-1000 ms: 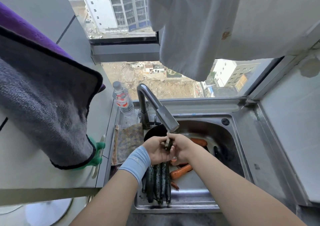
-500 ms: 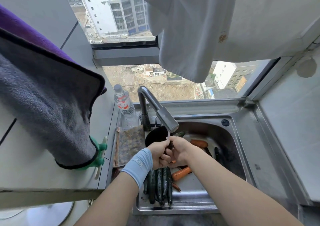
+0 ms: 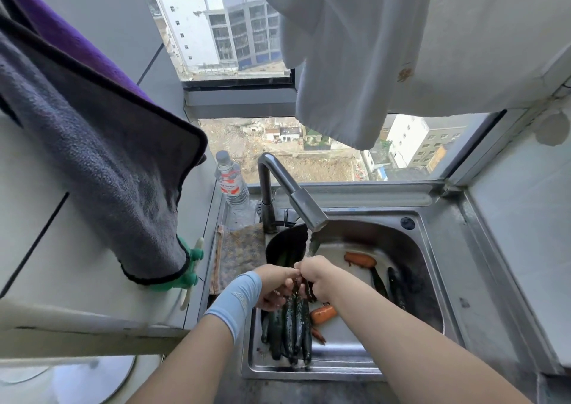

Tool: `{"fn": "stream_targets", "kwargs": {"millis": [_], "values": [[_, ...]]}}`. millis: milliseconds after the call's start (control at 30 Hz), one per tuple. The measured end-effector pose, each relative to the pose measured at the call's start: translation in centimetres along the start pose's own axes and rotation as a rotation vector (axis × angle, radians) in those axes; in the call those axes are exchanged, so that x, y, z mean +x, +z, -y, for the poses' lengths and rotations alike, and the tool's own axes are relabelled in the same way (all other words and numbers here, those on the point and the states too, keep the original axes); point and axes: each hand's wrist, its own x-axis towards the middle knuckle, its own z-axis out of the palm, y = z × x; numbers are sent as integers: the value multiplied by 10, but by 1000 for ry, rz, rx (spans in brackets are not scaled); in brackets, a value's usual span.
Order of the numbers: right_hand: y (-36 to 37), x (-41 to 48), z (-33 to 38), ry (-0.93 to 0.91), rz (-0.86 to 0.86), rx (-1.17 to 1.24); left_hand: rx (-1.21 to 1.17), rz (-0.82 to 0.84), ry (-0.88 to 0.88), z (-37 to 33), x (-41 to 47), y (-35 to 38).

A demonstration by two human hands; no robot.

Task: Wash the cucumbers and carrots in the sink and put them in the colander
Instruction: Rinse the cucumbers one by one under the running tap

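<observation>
The steel sink [image 3: 445, 243] fills the space under the window, shut in by the desk [image 3: 61, 264] on your left and a tiled wall on your right. A grey towel [image 3: 108, 171] hangs low on the left and a white cloth [image 3: 340, 63] droops over the back. Your open room is therefore up the middle, not out to the sides.

The tap [image 3: 296, 199] reaches over the basin with water running. Its head sits just above your knuckles, so mind it when you lift. Beyond your left hand [image 3: 275, 283] is a dark round bowl [image 3: 276, 247]. It is probably the colander, though it is too dim to be sure.

A bunch of cucumbers [image 3: 293, 326] lies along the near left of the basin. One carrot [image 3: 323, 314] lies just beside the bunch, and another carrot [image 3: 360, 260] lies further back.

Under the stream, your left hand and right hand [image 3: 318, 275] each keep a closed grip on one dark cucumber [image 3: 304, 289].

I judge it to be stiff, light and slippery when wet. Take it round the thick middle with the whole hand, not by the tapering tip. The carrots should be harder and smoother, so hold them the same way.
</observation>
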Motion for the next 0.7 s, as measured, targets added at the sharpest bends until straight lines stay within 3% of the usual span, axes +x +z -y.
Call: {"fn": "stream_targets", "kwargs": {"millis": [133, 300, 500, 700], "values": [[-3, -6, -1, 15, -21, -73, -90, -34, 27, -5, -4, 17], [-3, -15, -1, 46, 27, -105, -514, 84, 95, -6, 3, 36], [-28, -31, -1, 92, 266, -27, -605, 68, 81, -16, 9, 40], [-51, -36, -6, 50, 203, -198, -800, 132, 41, -29, 20, 55]]}}
